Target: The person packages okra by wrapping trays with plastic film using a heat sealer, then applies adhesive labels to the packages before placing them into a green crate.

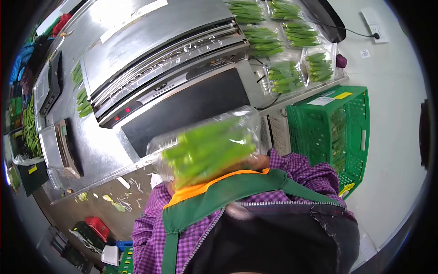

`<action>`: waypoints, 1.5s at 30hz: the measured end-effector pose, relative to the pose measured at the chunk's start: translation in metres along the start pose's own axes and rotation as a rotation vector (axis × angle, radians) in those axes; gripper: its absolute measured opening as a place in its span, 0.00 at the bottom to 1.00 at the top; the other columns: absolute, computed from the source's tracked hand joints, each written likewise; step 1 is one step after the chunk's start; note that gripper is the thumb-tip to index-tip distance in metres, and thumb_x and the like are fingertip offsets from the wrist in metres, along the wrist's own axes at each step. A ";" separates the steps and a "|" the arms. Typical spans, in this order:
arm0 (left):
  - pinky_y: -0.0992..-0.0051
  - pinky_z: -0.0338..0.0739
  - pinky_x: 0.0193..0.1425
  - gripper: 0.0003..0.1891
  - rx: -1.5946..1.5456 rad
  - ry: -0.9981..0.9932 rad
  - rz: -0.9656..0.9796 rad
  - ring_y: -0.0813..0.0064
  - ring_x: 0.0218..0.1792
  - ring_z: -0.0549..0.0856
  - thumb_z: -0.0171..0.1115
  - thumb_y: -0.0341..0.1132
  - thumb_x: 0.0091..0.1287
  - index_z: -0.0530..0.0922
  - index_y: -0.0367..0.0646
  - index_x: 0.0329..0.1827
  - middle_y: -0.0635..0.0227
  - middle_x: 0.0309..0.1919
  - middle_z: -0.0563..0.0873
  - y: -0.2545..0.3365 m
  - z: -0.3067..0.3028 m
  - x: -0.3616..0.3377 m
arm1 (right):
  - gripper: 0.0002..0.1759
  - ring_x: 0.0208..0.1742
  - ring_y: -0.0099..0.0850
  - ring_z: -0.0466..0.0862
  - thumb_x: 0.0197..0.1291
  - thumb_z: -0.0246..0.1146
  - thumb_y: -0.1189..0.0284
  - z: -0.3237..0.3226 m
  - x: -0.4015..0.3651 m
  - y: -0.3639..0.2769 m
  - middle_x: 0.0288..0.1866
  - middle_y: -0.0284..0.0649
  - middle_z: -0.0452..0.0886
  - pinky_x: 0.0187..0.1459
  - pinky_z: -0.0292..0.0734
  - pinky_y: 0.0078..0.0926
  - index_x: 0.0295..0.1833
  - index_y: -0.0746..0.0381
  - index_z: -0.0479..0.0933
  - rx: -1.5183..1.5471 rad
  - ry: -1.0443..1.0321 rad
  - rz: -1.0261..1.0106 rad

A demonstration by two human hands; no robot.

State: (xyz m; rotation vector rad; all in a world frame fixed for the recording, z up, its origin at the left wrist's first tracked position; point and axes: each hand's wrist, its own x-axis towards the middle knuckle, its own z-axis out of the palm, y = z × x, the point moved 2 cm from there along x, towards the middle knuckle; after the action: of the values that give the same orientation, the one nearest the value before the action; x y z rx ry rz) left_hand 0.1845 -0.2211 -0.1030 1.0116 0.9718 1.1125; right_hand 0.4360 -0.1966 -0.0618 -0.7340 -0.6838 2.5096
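A pack of long green vegetables (210, 148) in clear plastic is held close to my chest, between me and the wrapping machine. It is smeared by motion, so the kind of vegetable is hard to make out. My right hand (258, 163) grips its near right corner. At the near left corner is my left hand (171, 186), mostly hidden by the pack and the apron. Just beyond the pack lies the machine's dark flat plate (187, 107), with a film roller (169, 57) behind it.
Several wrapped packs (285, 75) lie at the back right. Green crates (315, 132) stand to my right. A scale (57, 148) and a dark-edged device (49, 84) sit on the left of the metal counter (102, 157). Loose green stalks (83, 102) lie near the machine; scraps (121, 203) litter the floor.
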 end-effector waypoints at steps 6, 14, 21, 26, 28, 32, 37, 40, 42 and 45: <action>0.64 0.74 0.53 0.23 -0.342 0.472 0.214 0.64 0.46 0.81 0.52 0.36 0.67 0.65 0.33 0.61 0.55 0.48 0.80 0.141 0.031 -0.003 | 0.47 0.39 0.26 0.75 0.35 0.74 0.43 0.030 0.002 0.002 0.43 0.38 0.74 0.46 0.72 0.22 0.47 0.71 0.66 0.292 0.009 -0.210; 0.80 0.67 0.39 0.24 -0.052 0.107 -0.388 0.83 0.35 0.72 0.47 0.51 0.71 0.73 0.36 0.54 0.76 0.38 0.77 0.092 0.043 -0.033 | 0.43 0.68 0.40 0.63 0.60 0.44 0.39 0.072 0.000 -0.107 0.69 0.48 0.60 0.64 0.65 0.42 0.67 0.64 0.59 0.583 -0.258 -0.358; 0.67 0.66 0.65 0.32 -0.410 0.102 -0.320 0.70 0.63 0.68 0.58 0.33 0.67 0.54 0.38 0.71 0.63 0.64 0.68 0.117 0.101 0.046 | 0.20 0.42 0.26 0.79 0.70 0.48 0.68 -0.024 -0.013 -0.121 0.50 0.36 0.76 0.38 0.81 0.23 0.62 0.66 0.66 -0.201 0.557 -0.205; 0.69 0.73 0.59 0.29 -0.367 0.062 -0.157 0.71 0.59 0.74 0.58 0.31 0.67 0.57 0.40 0.69 0.63 0.60 0.72 0.094 0.119 0.074 | 0.17 0.38 0.25 0.80 0.70 0.49 0.69 -0.046 -0.017 -0.159 0.44 0.36 0.78 0.35 0.81 0.24 0.57 0.66 0.69 -0.163 0.629 -0.309; 0.68 0.72 0.62 0.27 -0.468 0.128 -0.256 0.69 0.58 0.75 0.55 0.30 0.68 0.58 0.37 0.69 0.61 0.60 0.72 0.072 0.115 0.080 | 0.17 0.36 0.24 0.80 0.70 0.49 0.69 -0.045 -0.023 -0.174 0.43 0.36 0.78 0.35 0.81 0.24 0.58 0.66 0.69 -0.212 0.638 -0.309; 0.65 0.71 0.63 0.26 -0.385 0.182 -0.300 0.66 0.58 0.76 0.53 0.33 0.70 0.58 0.36 0.68 0.56 0.60 0.73 0.070 0.115 0.081 | 0.17 0.35 0.23 0.79 0.69 0.49 0.69 -0.084 -0.035 -0.207 0.42 0.34 0.77 0.36 0.81 0.24 0.59 0.66 0.68 -0.391 0.720 -0.312; 0.71 0.75 0.57 0.22 -0.299 0.259 -0.284 0.69 0.51 0.80 0.56 0.32 0.68 0.66 0.36 0.64 0.57 0.53 0.79 0.065 0.091 0.072 | 0.18 0.36 0.25 0.78 0.69 0.50 0.68 -0.157 -0.064 -0.263 0.42 0.37 0.78 0.37 0.78 0.23 0.59 0.66 0.69 -0.477 0.852 -0.285; 0.74 0.76 0.53 0.21 -0.259 0.295 -0.329 0.72 0.49 0.81 0.57 0.33 0.68 0.69 0.37 0.62 0.59 0.50 0.81 0.061 0.081 0.067 | 0.18 0.41 0.27 0.79 0.69 0.49 0.69 -0.201 -0.068 -0.272 0.49 0.36 0.77 0.42 0.77 0.28 0.62 0.62 0.67 -0.459 0.957 -0.275; 0.76 0.76 0.51 0.19 -0.244 0.269 -0.331 0.74 0.48 0.81 0.59 0.34 0.67 0.71 0.38 0.59 0.60 0.49 0.82 0.067 0.080 0.064 | 0.19 0.47 0.29 0.77 0.69 0.50 0.69 -0.266 -0.065 -0.269 0.53 0.36 0.75 0.46 0.75 0.31 0.62 0.62 0.67 -0.432 0.840 -0.231; 0.75 0.76 0.52 0.19 -0.211 0.269 -0.312 0.75 0.46 0.81 0.59 0.33 0.67 0.72 0.37 0.59 0.61 0.48 0.82 0.076 0.058 0.056 | 0.20 0.49 0.34 0.78 0.65 0.53 0.64 -0.280 -0.060 -0.279 0.50 0.43 0.79 0.48 0.75 0.35 0.58 0.64 0.72 -1.083 0.943 0.241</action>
State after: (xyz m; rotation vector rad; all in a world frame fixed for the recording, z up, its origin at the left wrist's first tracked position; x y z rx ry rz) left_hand 0.2320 -0.1638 -0.0206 0.5264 1.1548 1.0768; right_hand 0.7198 0.0838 -0.0888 -2.2195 -1.5637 1.4240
